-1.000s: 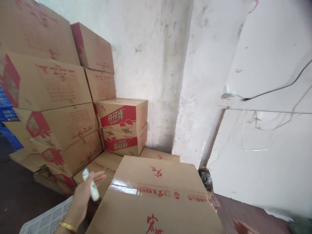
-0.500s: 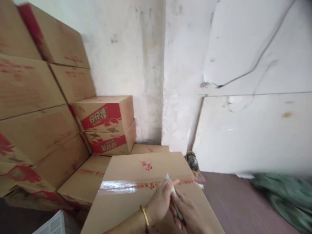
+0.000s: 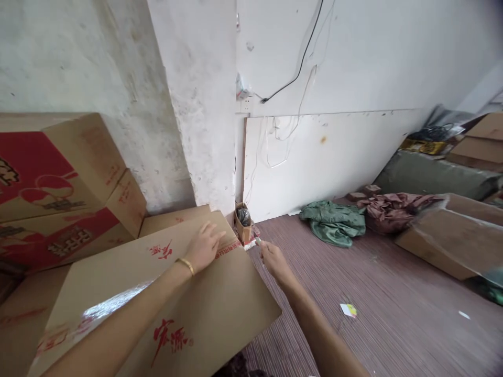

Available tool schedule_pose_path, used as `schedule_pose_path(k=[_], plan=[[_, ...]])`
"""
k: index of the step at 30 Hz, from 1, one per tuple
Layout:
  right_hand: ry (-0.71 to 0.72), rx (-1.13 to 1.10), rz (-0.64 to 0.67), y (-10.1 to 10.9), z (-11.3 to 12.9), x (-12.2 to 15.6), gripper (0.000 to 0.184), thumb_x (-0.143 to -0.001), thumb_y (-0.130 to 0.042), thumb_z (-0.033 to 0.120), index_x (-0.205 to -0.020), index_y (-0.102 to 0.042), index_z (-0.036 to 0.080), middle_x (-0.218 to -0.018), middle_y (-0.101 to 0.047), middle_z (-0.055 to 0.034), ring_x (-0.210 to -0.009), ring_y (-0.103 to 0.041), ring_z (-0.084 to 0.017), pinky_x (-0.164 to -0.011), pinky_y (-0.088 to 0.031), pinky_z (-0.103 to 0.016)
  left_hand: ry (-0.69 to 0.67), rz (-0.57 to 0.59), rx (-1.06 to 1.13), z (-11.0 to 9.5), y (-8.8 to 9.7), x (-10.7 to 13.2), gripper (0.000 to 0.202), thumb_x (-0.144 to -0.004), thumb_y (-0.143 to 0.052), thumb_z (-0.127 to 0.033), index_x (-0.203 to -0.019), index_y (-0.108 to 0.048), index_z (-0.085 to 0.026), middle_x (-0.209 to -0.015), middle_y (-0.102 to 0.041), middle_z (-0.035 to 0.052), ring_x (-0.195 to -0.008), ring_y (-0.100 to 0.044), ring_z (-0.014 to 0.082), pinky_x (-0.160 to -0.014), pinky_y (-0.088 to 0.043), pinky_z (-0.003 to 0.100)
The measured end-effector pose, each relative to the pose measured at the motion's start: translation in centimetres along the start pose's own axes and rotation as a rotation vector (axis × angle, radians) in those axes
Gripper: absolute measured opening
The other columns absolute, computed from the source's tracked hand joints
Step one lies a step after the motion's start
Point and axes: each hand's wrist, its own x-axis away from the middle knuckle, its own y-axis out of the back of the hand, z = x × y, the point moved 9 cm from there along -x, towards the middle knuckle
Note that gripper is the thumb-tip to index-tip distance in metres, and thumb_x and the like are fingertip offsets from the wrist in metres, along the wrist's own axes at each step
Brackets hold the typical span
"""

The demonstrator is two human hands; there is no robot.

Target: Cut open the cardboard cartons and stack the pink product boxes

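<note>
A large sealed cardboard box with red lettering is right below me, a strip of shiny tape running across its top. My left hand, with a gold bangle at the wrist, lies flat on the box top, fingers apart, near the far right edge. Just beyond that edge, my right hand is closed around a box cutter. Only its tip shows past the fingers, close to the taped end of the box; the rest is hidden in the hand.
Printed cartons are stacked at left against the wall. Past the box, a small open carton holds dark plastic. Green cloth, brown cloth and a plastic-covered carton lie on the striped floor at right.
The view has swung right. My hands, together over the tape before, are now apart: the left rests flat on the box, the right has carried the box cutter to the box's right edge.
</note>
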Motion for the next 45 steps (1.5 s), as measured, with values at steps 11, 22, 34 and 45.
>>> schedule_pose_path(k=[11, 22, 34, 45], plan=[[-0.064, 0.149, 0.185, -1.8, -1.1, -1.9, 0.047, -0.098, -0.03, 0.043, -0.093, -0.068, 0.014, -0.072, -0.063, -0.0044, -0.068, -0.057, -0.017, -0.062, -0.036, -0.025, -0.336, 0.242, -0.21, 0.7, -3.2, -7.0, 0.045, -0.089, -0.038, -0.007, -0.125, -0.063, -0.017, -0.129, -0.061, 0.0115, -0.122, -0.053, 0.0243, -0.108, -0.039, 0.044], [0.066, 0.747, 0.23, -1.6, 4.3, -3.5, 0.029, -0.095, -0.047, 0.037, -0.113, -0.063, 0.021, -0.105, -0.071, -0.0094, -0.098, -0.066, -0.026, -0.07, -0.04, -0.029, -0.485, 0.316, -0.341, -2.3, -3.2, -10.6, 0.021, -0.083, -0.051, -0.019, -0.073, -0.069, -0.017, -0.076, -0.063, 0.0105, -0.084, -0.052, 0.0251, -0.072, -0.038, 0.036], [0.284, 0.991, 0.322, -3.8, 6.9, -5.4, 0.027, -0.092, -0.043, 0.029, -0.102, -0.067, 0.02, -0.104, -0.072, -0.0094, -0.096, -0.068, -0.025, -0.073, -0.047, -0.031, -0.468, 0.308, -0.302, -1.5, -3.9, -11.2, 0.024, -0.087, -0.048, -0.019, -0.075, -0.069, -0.017, -0.079, -0.062, 0.008, -0.08, -0.052, 0.0204, -0.07, -0.037, 0.032], [0.185, 1.025, 0.441, -1.5, 5.8, -1.5, 0.027, -0.092, -0.041, 0.025, -0.102, -0.065, 0.021, -0.099, -0.072, -0.0088, -0.094, -0.068, -0.024, -0.068, -0.043, -0.028, -0.424, 0.312, -0.231, -1.3, -3.9, -10.7, 0.024, -0.086, -0.046, -0.014, -0.077, -0.068, -0.016, -0.083, -0.061, 0.0105, -0.086, -0.052, 0.0243, -0.075, -0.039, 0.037]])
